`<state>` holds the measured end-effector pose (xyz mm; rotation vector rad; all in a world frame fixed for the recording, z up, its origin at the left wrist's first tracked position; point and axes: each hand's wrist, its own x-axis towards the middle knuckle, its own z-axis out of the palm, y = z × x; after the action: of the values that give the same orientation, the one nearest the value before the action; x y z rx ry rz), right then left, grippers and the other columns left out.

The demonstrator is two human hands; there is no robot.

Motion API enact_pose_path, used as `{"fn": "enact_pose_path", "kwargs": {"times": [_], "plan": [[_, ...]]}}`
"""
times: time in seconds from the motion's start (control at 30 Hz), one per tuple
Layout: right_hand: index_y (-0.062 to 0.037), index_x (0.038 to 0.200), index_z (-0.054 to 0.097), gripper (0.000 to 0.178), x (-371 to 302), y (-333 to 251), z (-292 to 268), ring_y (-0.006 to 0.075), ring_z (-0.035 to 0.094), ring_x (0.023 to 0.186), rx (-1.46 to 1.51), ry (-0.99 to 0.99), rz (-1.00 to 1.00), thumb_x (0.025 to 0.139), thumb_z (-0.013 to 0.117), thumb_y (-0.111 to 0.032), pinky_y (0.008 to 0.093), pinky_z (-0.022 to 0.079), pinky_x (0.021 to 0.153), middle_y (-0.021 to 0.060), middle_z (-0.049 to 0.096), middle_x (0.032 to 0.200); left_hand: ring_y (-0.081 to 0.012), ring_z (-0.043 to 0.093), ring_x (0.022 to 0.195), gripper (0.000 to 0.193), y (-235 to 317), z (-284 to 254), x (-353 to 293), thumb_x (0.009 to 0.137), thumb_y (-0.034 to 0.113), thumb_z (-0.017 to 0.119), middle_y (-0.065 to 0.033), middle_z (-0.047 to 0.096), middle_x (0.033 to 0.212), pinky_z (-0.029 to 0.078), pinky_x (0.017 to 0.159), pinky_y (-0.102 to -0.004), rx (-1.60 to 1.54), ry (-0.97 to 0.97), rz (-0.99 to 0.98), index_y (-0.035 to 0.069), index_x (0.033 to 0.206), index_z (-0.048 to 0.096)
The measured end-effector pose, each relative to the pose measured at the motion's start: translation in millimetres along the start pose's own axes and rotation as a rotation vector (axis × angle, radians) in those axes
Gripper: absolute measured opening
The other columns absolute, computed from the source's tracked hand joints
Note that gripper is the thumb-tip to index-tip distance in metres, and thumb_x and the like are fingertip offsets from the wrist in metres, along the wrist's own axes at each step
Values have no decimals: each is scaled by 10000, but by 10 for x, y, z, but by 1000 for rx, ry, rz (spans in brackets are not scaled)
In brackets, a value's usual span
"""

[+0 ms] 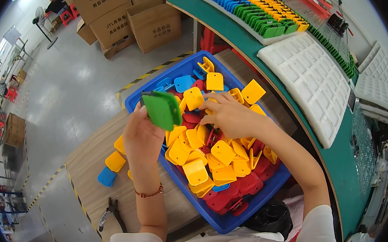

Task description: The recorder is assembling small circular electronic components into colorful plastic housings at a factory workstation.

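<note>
While my left hand (143, 132) rises at the centre of the frame, its fingers are clenched around a small stack of green plastic pieces (161, 109), held upright just above the left rim of the blue bin (222, 222). I wear a thin bracelet (149, 193) on that wrist. My right hand (228, 114) reaches in from the right and rests on the heap inside the bin, fingers curled down among the yellow pieces (196, 171); I cannot tell whether they have actually closed on one or only touch the pile. The bin, in the middle of the frame, is filled with yellow, red and a few blue pieces, the red pieces (231, 199) showing mostly toward its lower right corner. It sits on a wooden board (90, 158), where a few loose yellow and blue pieces (107, 176) lie at lower left, just beside the bin. Dark pliers (111, 211) lie near the board's lower edge. At upper right, a green workbench (338, 161) carries white moulded trays (309, 80) and rows of sorted blue, green and yellow pieces. Cardboard boxes (134, 16) stand on the grey floor at upper left.
</note>
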<state>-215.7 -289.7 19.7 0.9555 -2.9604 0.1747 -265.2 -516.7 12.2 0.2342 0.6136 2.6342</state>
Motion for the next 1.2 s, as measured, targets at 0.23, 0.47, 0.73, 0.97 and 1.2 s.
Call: {"fn": "enact_pose_path", "kwargs": {"times": [0.23, 0.47, 0.73, 0.97, 1.2], "plan": [[-155, 1008, 584, 233, 27, -126, 273, 243, 343, 1240, -429, -73, -6, 776, 587, -170, 393, 229, 1044, 52, 494, 1150, -215, 573, 920, 287, -12, 3, -8, 852, 118, 566, -118, 583, 987, 492, 845, -361, -268, -18, -253, -17, 1098, 503], [-95, 972, 576, 210, -85, -50, 338, 222, 401, 1187, -615, -4, -153, 775, 558, -165, 357, 295, 1000, 63, 528, 1101, -191, 573, 943, 295, -178, 178, -11, 881, 166, 561, -119, 553, 1033, 513, 814, -328, -93, 101, -191, -4, 1102, 464], [-120, 1064, 568, 361, -673, -112, -95, 281, 589, 930, 328, 675, 228, 721, 588, -8, 360, 514, 747, 123, 526, 1132, -203, 576, 909, 380, -547, 544, -249, 817, 137, 621, -130, 556, 1044, 492, 817, -319, 288, -63, -158, -22, 1128, 472], [13, 1194, 480, 433, -1637, -427, -772, 168, 591, 950, 1566, 727, 546, 800, 635, -79, 281, 474, 847, 86, 586, 1066, -162, 621, 866, 446, -904, 1381, -478, 690, -38, 706, -136, 635, 966, 508, 747, -244, 839, -260, -81, -12, 1080, 491], [39, 987, 588, 445, -2437, -369, -1273, 126, 613, 734, 1337, 1104, 829, 883, 501, -384, 233, 475, 621, 134, 646, 934, -133, 621, 841, 473, -1416, 2058, -540, 686, -27, 731, -124, 648, 929, 505, 730, -226, 890, -485, -97, -20, 1088, 482]]}}
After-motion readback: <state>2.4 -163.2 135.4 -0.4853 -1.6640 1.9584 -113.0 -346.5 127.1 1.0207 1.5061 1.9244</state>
